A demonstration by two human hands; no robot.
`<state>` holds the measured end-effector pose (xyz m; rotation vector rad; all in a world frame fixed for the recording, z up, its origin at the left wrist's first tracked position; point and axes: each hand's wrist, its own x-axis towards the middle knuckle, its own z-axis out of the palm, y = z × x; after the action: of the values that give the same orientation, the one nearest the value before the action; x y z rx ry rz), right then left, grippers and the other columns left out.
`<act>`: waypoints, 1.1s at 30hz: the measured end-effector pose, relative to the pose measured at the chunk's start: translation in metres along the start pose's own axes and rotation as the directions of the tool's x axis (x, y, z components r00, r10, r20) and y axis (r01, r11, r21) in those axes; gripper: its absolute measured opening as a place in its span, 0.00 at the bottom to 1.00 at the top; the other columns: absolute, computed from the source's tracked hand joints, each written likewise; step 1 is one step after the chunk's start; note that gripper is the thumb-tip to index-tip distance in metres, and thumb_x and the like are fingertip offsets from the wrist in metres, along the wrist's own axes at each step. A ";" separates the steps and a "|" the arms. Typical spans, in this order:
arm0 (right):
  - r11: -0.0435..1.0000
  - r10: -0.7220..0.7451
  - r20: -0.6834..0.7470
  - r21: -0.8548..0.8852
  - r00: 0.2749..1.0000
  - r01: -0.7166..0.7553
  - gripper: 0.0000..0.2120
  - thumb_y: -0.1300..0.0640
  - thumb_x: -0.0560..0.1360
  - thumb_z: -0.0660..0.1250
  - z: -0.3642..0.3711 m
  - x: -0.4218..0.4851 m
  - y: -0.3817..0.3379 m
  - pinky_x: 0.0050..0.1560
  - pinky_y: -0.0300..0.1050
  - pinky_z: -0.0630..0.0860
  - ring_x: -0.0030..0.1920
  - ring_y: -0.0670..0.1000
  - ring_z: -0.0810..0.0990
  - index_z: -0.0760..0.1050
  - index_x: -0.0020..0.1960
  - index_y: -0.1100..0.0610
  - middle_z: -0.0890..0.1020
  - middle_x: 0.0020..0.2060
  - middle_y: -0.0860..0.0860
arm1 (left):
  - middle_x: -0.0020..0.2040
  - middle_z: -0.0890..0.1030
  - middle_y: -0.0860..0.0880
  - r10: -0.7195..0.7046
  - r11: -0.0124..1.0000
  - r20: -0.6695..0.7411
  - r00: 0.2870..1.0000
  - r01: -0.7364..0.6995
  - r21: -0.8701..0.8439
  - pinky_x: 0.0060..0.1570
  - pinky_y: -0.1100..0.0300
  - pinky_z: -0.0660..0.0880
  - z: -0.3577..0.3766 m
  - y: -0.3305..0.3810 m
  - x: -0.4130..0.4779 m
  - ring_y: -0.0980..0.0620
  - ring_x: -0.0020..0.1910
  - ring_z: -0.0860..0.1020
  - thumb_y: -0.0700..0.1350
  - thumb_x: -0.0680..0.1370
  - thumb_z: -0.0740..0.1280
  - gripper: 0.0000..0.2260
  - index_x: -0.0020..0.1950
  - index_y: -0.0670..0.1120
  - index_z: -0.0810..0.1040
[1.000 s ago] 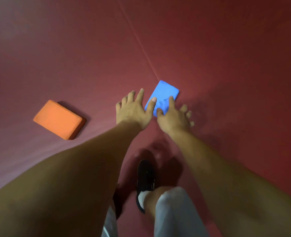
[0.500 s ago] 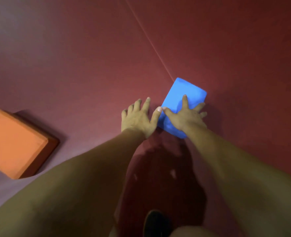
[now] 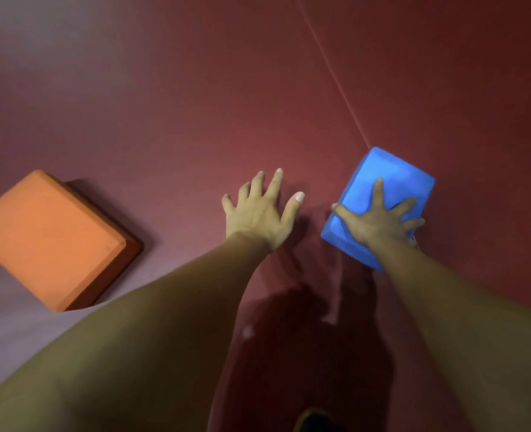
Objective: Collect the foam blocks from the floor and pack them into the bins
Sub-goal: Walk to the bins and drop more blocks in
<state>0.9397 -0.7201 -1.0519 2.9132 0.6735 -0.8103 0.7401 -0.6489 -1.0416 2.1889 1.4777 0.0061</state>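
Orange block [image 3: 49, 241] lies flat on the red floor [image 3: 164, 104] at the left of the frame, untouched and well apart from both hands. Left hand [image 3: 258, 213] at centre is open, with fingers spread above the floor and holding nothing. Blue block [image 3: 395, 179] is at the right of the frame, just below the thin floor seam [image 3: 336, 79]. Right hand [image 3: 379, 222] grips it from above, thumb on the near-left edge and outer fingers over the right edge. The view is blurry, so I can't say if the block has left the floor yet. No bins in view.

Risks: the one-hand span across a wide foam block looks shallow, so it could squeeze out or pivot and drop on the lift. The free left hand isn't supporting it. Reaching for the orange block while carrying the blue one could also loosen that grip.
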 end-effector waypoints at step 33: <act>0.466 -0.750 0.296 -0.400 0.592 0.789 0.56 0.21 0.65 0.65 0.111 -0.151 -0.236 0.71 0.74 0.52 0.77 0.71 0.33 0.33 0.78 0.32 0.30 0.79 0.59 | 0.83 0.42 0.50 -0.682 0.731 -0.093 0.726 0.682 -0.031 0.67 0.20 0.47 -0.086 -0.255 -0.069 0.42 0.81 0.40 0.79 0.73 0.46 0.39 0.81 0.64 0.45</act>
<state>0.6710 -0.5842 -1.0546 1.9855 1.9391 -0.6183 0.4659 -0.6011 -1.0496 1.5282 2.2623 -0.1422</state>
